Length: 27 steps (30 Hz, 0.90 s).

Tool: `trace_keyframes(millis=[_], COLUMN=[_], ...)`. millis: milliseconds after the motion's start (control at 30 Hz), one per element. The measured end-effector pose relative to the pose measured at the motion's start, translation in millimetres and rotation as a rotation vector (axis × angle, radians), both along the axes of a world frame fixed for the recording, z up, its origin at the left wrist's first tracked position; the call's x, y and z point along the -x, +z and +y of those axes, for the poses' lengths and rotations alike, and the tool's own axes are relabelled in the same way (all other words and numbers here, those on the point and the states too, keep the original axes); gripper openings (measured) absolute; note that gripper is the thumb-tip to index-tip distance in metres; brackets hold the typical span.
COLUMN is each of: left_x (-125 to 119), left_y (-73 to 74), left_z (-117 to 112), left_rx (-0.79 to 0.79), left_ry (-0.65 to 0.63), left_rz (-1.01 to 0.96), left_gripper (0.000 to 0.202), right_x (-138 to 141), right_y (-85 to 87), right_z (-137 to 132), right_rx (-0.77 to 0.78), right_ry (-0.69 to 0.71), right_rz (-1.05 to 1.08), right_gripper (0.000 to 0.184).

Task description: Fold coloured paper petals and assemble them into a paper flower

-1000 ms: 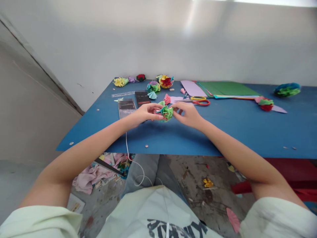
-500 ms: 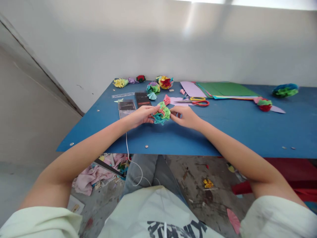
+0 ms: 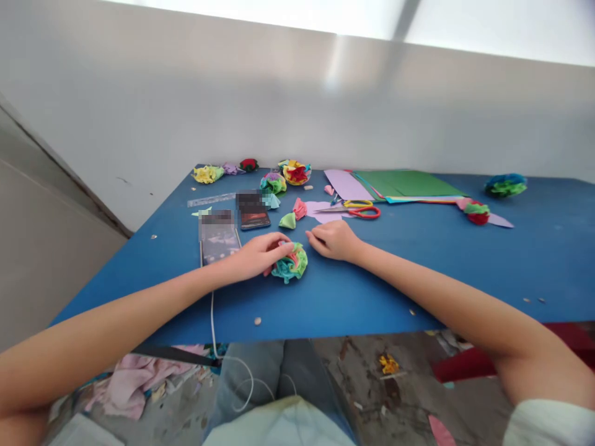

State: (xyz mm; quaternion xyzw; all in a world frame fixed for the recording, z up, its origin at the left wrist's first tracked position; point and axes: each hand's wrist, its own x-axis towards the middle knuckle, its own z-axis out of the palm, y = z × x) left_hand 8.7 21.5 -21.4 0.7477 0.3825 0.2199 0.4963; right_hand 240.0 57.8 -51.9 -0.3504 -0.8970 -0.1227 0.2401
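A multicoloured paper flower of green, pink and teal folds lies on the blue table. My left hand rests on its left side, fingers curled over the top of it. To the right of the flower, a short gap away, my right hand lies on the table with its fingers curled in and pinched together; what they hold, if anything, I cannot make out. Two small folded paper cones, one green and one pink, lie just beyond the hands.
Two phones lie at the left with a white cable hanging off the table edge. Scissors, a ruler, coloured paper sheets and several finished paper flowers sit toward the back.
Both hands came down; the flower went from being held up between both hands to lying on the table. My right hand let go of it. The camera tilted and shifted.
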Motion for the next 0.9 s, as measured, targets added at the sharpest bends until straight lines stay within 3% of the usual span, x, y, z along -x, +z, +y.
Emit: trace_keyframes(millis=[300,533,767,900], left_x=[-4.7,4.2,3.1,0.7], left_y=[-5.7,-8.0,-11.1,-11.1], left_z=[-11.8,-16.3,-15.0,-14.2], left_rx=[0.018,0.081,0.12,0.108], left_ry=[0.098,0.04,0.06,0.085], left_rz=[-0.023,-0.002,-0.015,-0.052], left_gripper=[0.039,0.029,0.033,0.034], right_x=[29.3,24.0,21.8,22.8], right_y=[-4.6,-1.1,0.5,0.6], right_z=[41.8,32.6,36.4,38.7], right_rx=[-0.024,0.057,-0.008,-0.037], right_ry=[-0.031,-0.039,-0.144,-0.143], right_rz=[0.113,0.166,0.322,0.371], right_gripper=[0.037,0.028,0.015,0.028])
